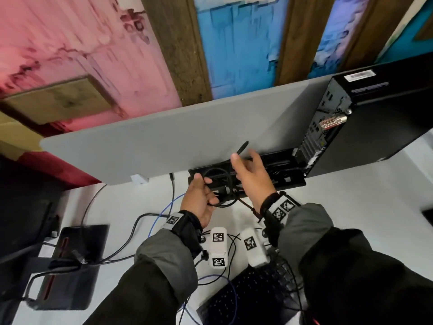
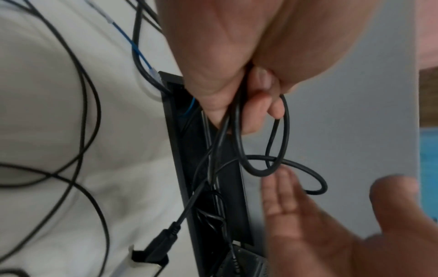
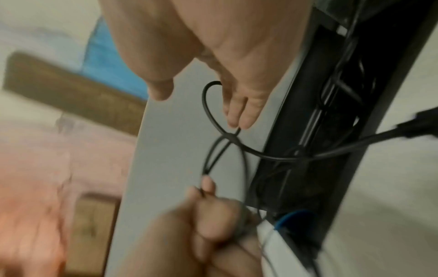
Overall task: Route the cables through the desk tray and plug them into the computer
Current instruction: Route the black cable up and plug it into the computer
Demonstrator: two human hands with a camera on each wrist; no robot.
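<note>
The left hand [image 1: 201, 202], at the centre of the head view, gripped a looped black cable [image 1: 219, 178], its fingers curled round several strands. In the left wrist view the loop [image 2: 260, 150] hung below the curled fingers [image 2: 258, 112] and crossed a second loop of the same cable in front of the grey partition [image 2: 343, 131].

The right hand [image 1: 251, 179] was held just right of the left hand, with straight, relaxed fingers and nothing gripped. In the right wrist view its fingertips [image 3: 241, 120] lay at the cable loop [image 3: 213, 120]; contact could not be confirmed.

The desk tray [image 1: 290, 181], a long black recessed trough, ran along the rear edge of the white desk [image 1: 351, 195], directly behind both hands. Several black cables lay inside it. A blue cable [image 1: 167, 208] entered its left end.

The computer [image 1: 375, 120], a black tower, stood at the right of the frame with its rear port panel [image 1: 325, 118] facing the tray. A black connector [image 2: 163, 245] lay on the desk beside the tray. A black keyboard [image 1: 248, 299] lay at the lower centre. A monitor base [image 1: 75, 266] stood at the lower left.
</note>
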